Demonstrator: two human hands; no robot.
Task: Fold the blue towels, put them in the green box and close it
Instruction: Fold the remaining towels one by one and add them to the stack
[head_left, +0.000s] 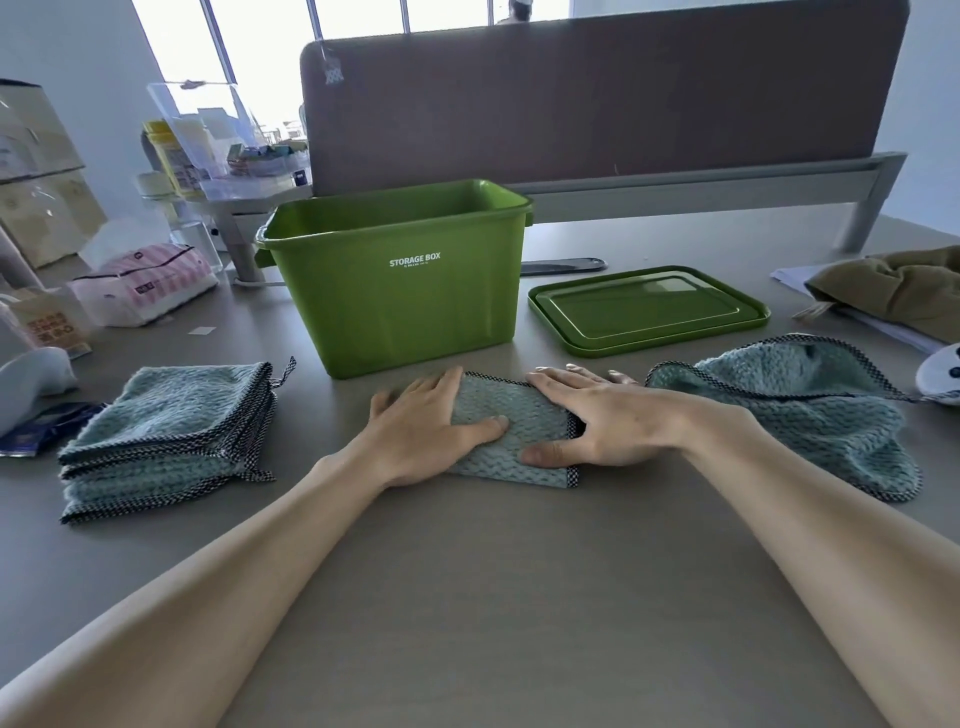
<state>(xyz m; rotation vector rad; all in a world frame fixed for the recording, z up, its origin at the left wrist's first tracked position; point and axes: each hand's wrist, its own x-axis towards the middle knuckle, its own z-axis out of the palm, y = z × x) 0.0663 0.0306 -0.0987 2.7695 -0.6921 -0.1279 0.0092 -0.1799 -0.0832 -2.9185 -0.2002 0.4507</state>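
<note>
Toward the desk's (519, 597) left edge sits a stack of folded towels (166, 436), checked trims facing right, not yet boxed. Further in, near mid-desk, the green box (395, 280) stands open. Its floor is hidden from this angle, so can't tell if anything's inside.

Just in front of the box, the left hand (426, 431) lies flat on a folded towel (514, 431), fingers straight & a bit spread, thumb across the cloth. It's pressing, not gripping. The right hand (587, 421) does the same on the towel's right side, fingers straight & closer together, thumb by the trim.

Right of the box the lid (649, 312) lies flat on the desk, apart from the box. Toward the desk's right edge a loose towel (810, 415) lies crumpled & unfolded.

Step in hand, prob.: flattening the last fold on the middle towel.

- Next move: curl fingers under an edge & lift w/ the fold kept together, then onto the stack or straight into the box.
- The loose towel needs spreading & folding.
- Packing & lid are both undone.
</note>
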